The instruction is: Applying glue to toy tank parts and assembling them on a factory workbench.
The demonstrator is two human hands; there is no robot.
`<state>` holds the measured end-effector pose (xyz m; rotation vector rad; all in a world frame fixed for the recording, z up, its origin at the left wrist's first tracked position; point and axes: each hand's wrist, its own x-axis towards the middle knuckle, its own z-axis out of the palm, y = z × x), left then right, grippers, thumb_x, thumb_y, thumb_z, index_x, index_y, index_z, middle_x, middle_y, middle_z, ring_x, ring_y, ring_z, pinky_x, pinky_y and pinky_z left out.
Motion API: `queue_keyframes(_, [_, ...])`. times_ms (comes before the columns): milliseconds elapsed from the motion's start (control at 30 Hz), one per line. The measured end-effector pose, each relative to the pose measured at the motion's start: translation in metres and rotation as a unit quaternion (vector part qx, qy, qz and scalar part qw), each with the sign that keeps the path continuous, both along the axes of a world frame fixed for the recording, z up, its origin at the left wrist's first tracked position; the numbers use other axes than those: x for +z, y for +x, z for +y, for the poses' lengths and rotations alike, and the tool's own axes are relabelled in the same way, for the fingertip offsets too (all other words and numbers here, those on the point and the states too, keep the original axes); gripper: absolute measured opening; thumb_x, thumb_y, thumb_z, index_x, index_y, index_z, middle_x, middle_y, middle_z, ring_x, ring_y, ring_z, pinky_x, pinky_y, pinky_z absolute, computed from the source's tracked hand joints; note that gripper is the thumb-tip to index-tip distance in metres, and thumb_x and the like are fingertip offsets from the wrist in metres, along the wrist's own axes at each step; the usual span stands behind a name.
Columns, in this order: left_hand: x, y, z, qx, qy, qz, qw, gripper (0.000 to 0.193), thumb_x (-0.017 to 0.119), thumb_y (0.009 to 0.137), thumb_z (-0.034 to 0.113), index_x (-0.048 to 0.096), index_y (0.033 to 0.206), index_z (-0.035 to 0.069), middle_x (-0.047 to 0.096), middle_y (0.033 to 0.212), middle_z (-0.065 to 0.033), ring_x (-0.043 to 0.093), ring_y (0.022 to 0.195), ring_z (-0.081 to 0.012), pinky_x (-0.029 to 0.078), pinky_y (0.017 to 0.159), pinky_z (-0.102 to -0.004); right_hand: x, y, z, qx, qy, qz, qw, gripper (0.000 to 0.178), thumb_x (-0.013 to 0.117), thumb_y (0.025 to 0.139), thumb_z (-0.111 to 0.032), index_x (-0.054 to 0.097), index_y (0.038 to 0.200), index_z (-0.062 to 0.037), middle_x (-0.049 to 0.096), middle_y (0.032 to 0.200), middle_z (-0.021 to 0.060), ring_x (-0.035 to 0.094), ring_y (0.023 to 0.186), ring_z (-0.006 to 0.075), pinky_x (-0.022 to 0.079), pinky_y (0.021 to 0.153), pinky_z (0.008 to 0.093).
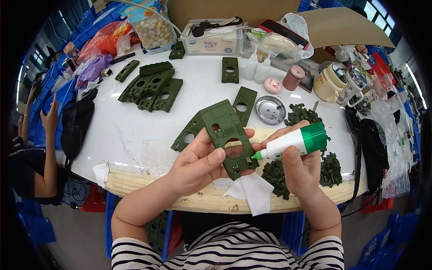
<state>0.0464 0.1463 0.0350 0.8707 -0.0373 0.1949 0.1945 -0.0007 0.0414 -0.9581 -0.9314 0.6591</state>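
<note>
My left hand (198,162) is closed around a dark green plastic model hull plate (221,118), which has one large round hole and a smaller one. It is tilted above the table's near edge. In my right hand (299,168) is a white glue bottle (285,145) with a green base and green nozzle. The nozzle tip points left and meets the plate's lower right part, or nearly so; I cannot tell if it touches. Behind the held plate lie two similar green plates, one (246,102) to the right and one (186,133) to the left.
A stack of green plates (155,87) lies at the back left. Piles of small green parts (330,170) sit right, near a round metal dish (270,110). White cloth (252,192) hangs over the front edge. Mugs (330,83) and squeeze bottles (262,69) stand farther back. Someone's hand (50,118) shows far left.
</note>
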Motion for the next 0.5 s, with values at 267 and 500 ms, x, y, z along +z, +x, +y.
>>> queue_keyframes(267, [0.0008, -0.0004, 0.0003, 0.001, -0.003, -0.001, 1.000, 0.065, 0.044, 0.096, 0.021, 0.004, 0.147, 0.017, 0.029, 0.143, -0.0189, 0.036, 0.131, -0.0315, 0.041, 0.097, -0.0551, 0.0002, 0.0012, 0.0003, -0.001, -0.004, -0.017, 1.000, 0.026, 0.060, 0.090, -0.016, 0.043, 0.103, -0.0003, 0.062, 0.097, 0.0143, 0.064, 0.094, 0.0224, 0.052, 0.081, 0.0336])
queue_keyframes(500, [0.0005, 0.0002, -0.0002, 0.001, -0.003, -0.004, 1.000, 0.065, 0.044, 0.096, 0.022, 0.004, 0.147, 0.017, 0.029, 0.143, -0.0189, 0.036, 0.131, -0.0312, 0.041, 0.097, -0.0551, -0.0015, 0.0008, -0.0004, -0.005, -0.006, -0.003, 1.000, 0.027, 0.060, 0.090, -0.017, 0.044, 0.104, -0.0001, 0.061, 0.097, 0.0132, 0.064, 0.093, 0.0229, 0.052, 0.080, 0.0334])
